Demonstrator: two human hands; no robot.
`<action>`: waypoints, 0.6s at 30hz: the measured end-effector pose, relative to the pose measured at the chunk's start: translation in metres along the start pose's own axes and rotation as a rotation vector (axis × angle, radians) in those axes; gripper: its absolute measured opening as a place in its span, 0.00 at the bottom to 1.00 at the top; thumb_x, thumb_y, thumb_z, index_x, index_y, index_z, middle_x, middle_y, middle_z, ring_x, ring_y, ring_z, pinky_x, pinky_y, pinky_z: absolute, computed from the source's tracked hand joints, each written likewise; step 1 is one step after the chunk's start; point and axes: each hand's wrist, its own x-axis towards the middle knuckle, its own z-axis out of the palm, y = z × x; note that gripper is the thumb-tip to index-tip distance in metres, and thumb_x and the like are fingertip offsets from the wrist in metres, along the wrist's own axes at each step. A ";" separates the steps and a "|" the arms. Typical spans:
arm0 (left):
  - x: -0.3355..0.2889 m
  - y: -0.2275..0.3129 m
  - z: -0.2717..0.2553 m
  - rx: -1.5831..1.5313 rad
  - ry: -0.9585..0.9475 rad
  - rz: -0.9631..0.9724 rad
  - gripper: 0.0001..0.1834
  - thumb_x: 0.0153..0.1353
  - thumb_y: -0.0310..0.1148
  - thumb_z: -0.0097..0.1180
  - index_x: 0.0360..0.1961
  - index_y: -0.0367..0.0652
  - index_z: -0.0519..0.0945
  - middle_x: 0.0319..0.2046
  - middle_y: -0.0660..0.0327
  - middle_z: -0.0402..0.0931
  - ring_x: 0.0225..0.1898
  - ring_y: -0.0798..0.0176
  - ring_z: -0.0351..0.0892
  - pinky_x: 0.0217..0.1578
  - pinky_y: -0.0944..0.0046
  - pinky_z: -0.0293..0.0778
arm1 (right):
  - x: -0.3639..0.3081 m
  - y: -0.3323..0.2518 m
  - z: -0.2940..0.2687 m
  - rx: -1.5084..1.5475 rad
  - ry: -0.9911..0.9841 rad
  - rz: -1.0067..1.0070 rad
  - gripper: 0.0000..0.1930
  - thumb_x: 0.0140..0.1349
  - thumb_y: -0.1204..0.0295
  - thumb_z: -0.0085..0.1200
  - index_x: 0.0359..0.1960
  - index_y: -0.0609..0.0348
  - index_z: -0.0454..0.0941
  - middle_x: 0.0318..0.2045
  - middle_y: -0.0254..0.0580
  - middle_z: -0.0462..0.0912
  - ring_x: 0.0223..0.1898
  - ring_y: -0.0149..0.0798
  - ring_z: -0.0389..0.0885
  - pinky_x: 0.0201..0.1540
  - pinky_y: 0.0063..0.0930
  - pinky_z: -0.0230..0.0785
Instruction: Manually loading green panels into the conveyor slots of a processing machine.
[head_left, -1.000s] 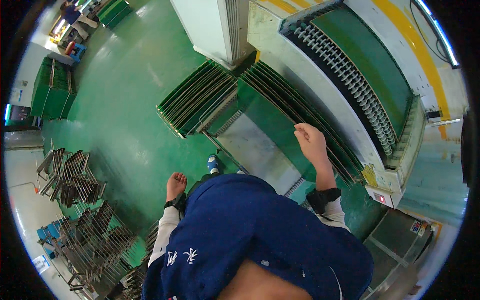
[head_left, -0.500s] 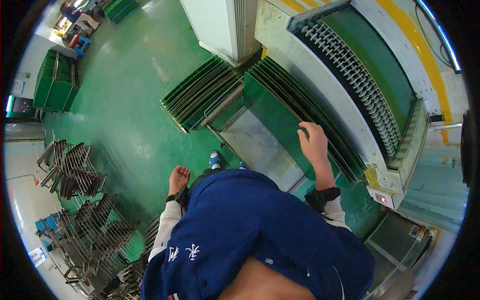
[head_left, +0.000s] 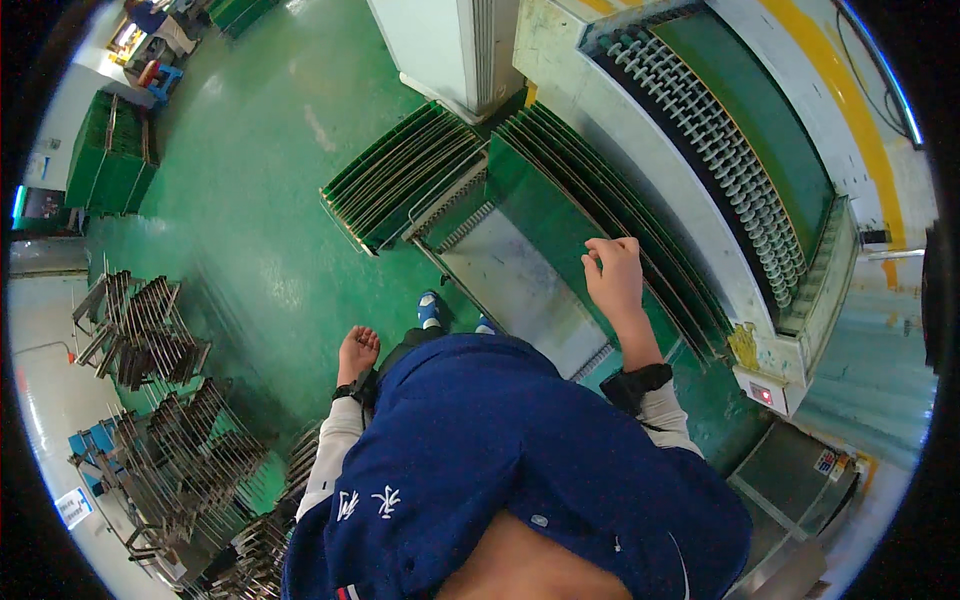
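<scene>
My right hand (head_left: 614, 276) is raised over a rack cart beside the machine, its fingers bent and a small gap left by the thumb. I see nothing in it. Beneath and just beyond it stand thin green panels (head_left: 545, 190), upright in a row on the cart; whether the hand touches the nearest one I cannot tell. The cart's pale flat base (head_left: 515, 280) shows in front of them. My left hand (head_left: 359, 352) hangs by my left side, palm up, fingers loosely curled with nothing in them. Dark bands wrap both wrists.
Another rack of green panels (head_left: 405, 175) adjoins the cart. At right, a machine with a roller conveyor (head_left: 715, 160) carries a green panel. A white cabinet (head_left: 430, 50) stands ahead. Metal racks (head_left: 140, 330) crowd the left. A person (head_left: 165, 25) is far left.
My right hand has shifted slightly left and its fingers have drawn in from a more spread pose. My left hand stays almost in place. The view has tilted a little.
</scene>
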 end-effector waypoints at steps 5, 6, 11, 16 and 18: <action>-0.002 -0.005 0.000 0.000 0.056 0.041 0.10 0.60 0.38 0.47 0.27 0.45 0.71 0.24 0.63 0.73 0.28 0.61 0.72 0.31 0.62 0.71 | 0.006 0.000 0.000 0.005 0.067 -0.017 0.10 0.46 0.74 0.56 0.33 0.60 0.75 0.30 0.41 0.78 0.40 0.45 0.70 0.42 0.36 0.64; -0.006 -0.006 0.004 0.011 0.084 0.037 0.10 0.60 0.38 0.47 0.26 0.45 0.70 0.24 0.63 0.72 0.27 0.61 0.71 0.31 0.63 0.71 | 0.008 -0.001 0.000 0.006 0.063 -0.041 0.11 0.46 0.74 0.56 0.33 0.60 0.75 0.31 0.41 0.78 0.40 0.45 0.70 0.43 0.36 0.64; 0.003 -0.004 -0.015 0.038 -0.023 0.001 0.10 0.60 0.37 0.46 0.25 0.44 0.69 0.22 0.64 0.70 0.25 0.61 0.70 0.29 0.64 0.70 | 0.033 -0.022 0.012 0.048 0.022 -0.128 0.12 0.46 0.73 0.57 0.35 0.59 0.75 0.38 0.42 0.77 0.43 0.46 0.70 0.46 0.38 0.63; -0.004 0.001 -0.005 -0.031 -0.003 -0.004 0.10 0.61 0.36 0.45 0.25 0.44 0.68 0.22 0.64 0.69 0.24 0.62 0.68 0.28 0.66 0.69 | 0.077 -0.053 0.040 0.005 0.033 -0.256 0.15 0.47 0.71 0.56 0.39 0.56 0.74 0.49 0.42 0.70 0.50 0.47 0.66 0.50 0.40 0.60; -0.004 0.008 0.008 -0.034 0.092 0.030 0.10 0.61 0.36 0.45 0.25 0.44 0.69 0.22 0.64 0.69 0.24 0.63 0.68 0.28 0.67 0.68 | 0.092 -0.064 0.047 0.008 0.050 -0.256 0.15 0.47 0.72 0.56 0.40 0.57 0.73 0.49 0.45 0.70 0.49 0.49 0.67 0.53 0.40 0.59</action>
